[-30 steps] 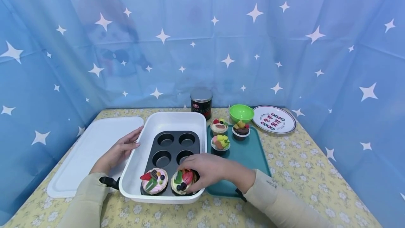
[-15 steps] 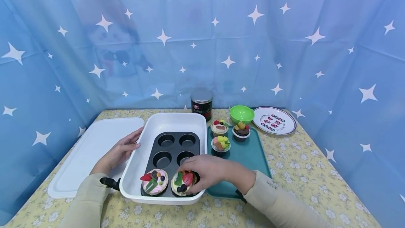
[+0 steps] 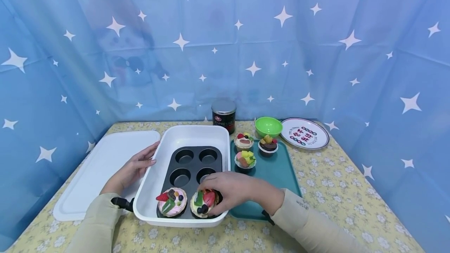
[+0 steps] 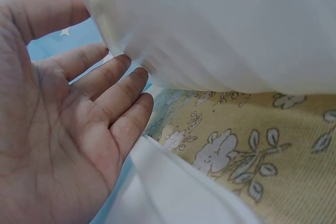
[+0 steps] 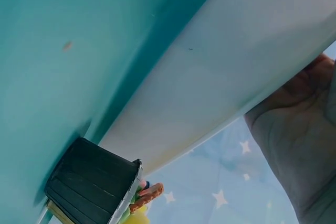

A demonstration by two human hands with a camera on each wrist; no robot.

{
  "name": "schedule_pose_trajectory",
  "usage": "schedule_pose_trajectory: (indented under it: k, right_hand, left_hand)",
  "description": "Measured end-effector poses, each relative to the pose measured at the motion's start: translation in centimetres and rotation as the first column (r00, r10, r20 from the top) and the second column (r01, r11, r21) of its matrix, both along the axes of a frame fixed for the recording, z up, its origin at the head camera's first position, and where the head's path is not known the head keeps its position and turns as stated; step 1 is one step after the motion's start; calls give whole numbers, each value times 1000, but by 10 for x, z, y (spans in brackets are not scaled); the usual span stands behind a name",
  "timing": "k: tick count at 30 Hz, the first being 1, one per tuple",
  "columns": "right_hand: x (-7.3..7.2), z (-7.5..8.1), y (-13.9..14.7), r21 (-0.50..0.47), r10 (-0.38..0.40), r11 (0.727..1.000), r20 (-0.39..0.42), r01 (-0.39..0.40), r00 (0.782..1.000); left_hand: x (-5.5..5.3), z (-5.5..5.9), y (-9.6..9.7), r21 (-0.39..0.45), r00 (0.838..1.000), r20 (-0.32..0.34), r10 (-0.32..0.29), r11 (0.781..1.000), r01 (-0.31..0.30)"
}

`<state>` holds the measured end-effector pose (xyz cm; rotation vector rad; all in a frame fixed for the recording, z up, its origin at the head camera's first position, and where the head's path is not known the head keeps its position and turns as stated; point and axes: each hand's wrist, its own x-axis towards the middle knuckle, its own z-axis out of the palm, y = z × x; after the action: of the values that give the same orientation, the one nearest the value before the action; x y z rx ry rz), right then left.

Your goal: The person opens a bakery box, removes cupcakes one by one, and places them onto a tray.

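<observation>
A white rectangular baking dish holds a dark muffin tin in the head view. My right hand reaches over the dish's right wall and grips a toy cupcake topped with strawberry and dark berries, in the tin's front right cup. Beside it, a pink-cream cupcake sits in the front left cup; the other cups that show are bare. My left hand has its fingers extended against the dish's outer left side, as the left wrist view of the hand also shows. The right fingertips are hidden in the right wrist view.
A teal tray with three more cupcakes, one a chocolate cupcake, lies to the right. Behind stand an espresso tin, a green bowl and a white plate. A white lid lies at left.
</observation>
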<state>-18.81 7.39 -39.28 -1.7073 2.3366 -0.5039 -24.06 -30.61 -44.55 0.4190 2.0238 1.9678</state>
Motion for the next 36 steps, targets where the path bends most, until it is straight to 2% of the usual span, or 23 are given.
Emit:
schedule_pose_trajectory:
  k: [8,16,21,30,36]
  right_hand:
    - [-2,1,1,-10,-6,1000,28,6,1000]
    - [-1,3,1,-56,14,998,52,-11,999]
    - [-1,4,1,-74,30,997,37,-27,999]
    - [-3,4,6,-54,25,998,23,-24,999]
    - [-5,5,7,-93,37,995,34,-34,999]
  left_hand:
    - [-3,0,1,-8,1000,-23,-12,1000,12]
    - [0,0,-1,-3,1000,-5,4,1000,-4]
    - [-2,1,-1,-2,1000,-9,1,1000,-1]
    - [-3,1,-1,7,999,-32,-44,999,44]
    - [-2,1,-1,9,999,-27,-31,999,31]
